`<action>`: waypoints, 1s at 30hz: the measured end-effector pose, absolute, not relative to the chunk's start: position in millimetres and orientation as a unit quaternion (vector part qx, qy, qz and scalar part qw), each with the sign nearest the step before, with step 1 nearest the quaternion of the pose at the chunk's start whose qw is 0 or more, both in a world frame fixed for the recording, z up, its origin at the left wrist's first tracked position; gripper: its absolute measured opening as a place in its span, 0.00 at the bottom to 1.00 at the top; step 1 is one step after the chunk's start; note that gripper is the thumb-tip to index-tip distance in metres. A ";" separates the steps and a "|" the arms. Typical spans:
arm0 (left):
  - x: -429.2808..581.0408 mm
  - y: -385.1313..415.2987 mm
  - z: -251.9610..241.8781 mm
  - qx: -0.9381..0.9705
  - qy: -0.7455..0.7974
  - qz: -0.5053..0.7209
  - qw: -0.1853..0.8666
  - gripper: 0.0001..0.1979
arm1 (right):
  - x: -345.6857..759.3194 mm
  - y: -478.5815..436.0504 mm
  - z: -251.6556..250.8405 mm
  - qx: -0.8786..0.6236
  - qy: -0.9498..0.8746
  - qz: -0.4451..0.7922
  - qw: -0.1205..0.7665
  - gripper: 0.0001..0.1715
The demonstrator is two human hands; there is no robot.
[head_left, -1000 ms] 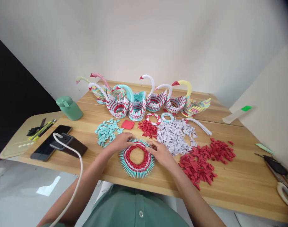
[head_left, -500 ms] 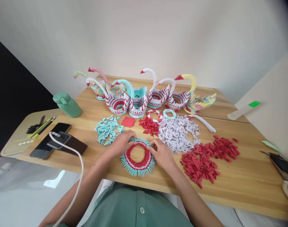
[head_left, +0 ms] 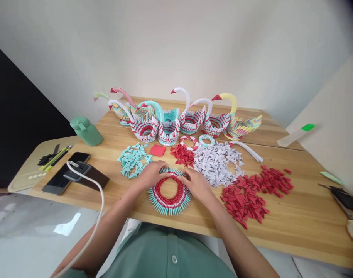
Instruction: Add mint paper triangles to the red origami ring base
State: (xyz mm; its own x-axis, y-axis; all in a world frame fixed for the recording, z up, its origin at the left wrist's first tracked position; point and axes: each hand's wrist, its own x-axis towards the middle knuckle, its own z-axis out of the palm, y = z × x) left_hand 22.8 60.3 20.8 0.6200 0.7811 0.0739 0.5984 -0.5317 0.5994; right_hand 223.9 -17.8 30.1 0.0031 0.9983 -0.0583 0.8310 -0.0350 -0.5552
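Observation:
A round paper ring (head_left: 179, 196) of folded triangles, red inside with a white row and spiky turquoise tips outside, lies near the table's front edge. My left hand (head_left: 153, 174) grips its upper left rim, fingers curled over the turquoise tips. On the upper right rim my right hand (head_left: 196, 182) is closed, thumb and fingers pinching the edge. Just beyond the hands are turquoise paper triangles (head_left: 132, 159), small red triangles (head_left: 183, 155) and white triangles (head_left: 215, 164). Larger red triangles (head_left: 245, 200) spread to the right.
Several paper swans (head_left: 169, 131) stand in a row at the back. Two small paper rings (head_left: 206, 140) and a white curved paper neck (head_left: 248, 151) lie before them. To the left are a green bottle (head_left: 86, 131), a phone (head_left: 56, 185) and a cabled dark box (head_left: 88, 175); scissors (head_left: 345, 204) lie far right.
The view has shifted slightly. Both hands remain on the ring's far rim, with only small finger movements, and the ring stays in place.

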 end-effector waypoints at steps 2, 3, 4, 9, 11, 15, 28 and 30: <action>24.5 59.2 19.4 0.861 0.400 0.169 0.264 0.12 | 222.4 -17.5 30.5 -0.685 -0.672 0.217 0.180 0.10; 25.0 58.7 19.0 0.863 0.398 0.169 0.261 0.12 | 222.1 -17.7 30.4 -0.684 -0.674 0.213 0.181 0.10; 25.2 58.2 19.0 0.865 0.395 0.169 0.259 0.12 | 221.9 -18.0 30.0 -0.683 -0.675 0.209 0.182 0.10; 25.9 55.3 22.0 0.872 0.390 0.164 0.245 0.11 | 220.9 -20.8 26.6 -0.684 -0.678 0.190 0.188 0.09; 26.8 53.5 23.2 0.871 0.394 0.164 0.242 0.11 | 219.2 -22.4 25.8 -0.683 -0.684 0.177 0.187 0.09; 27.3 51.2 23.3 0.858 0.410 0.172 0.256 0.12 | 218.7 -25.4 25.6 -0.681 -0.685 0.166 0.197 0.12; -20.6 34.8 23.9 0.790 0.465 0.186 0.353 0.26 | 259.1 -48.2 24.8 -0.654 -0.617 0.353 0.260 0.22; -17.1 30.8 22.1 0.790 0.475 0.184 0.341 0.27 | 253.3 -47.5 24.2 -0.650 -0.624 0.348 0.258 0.22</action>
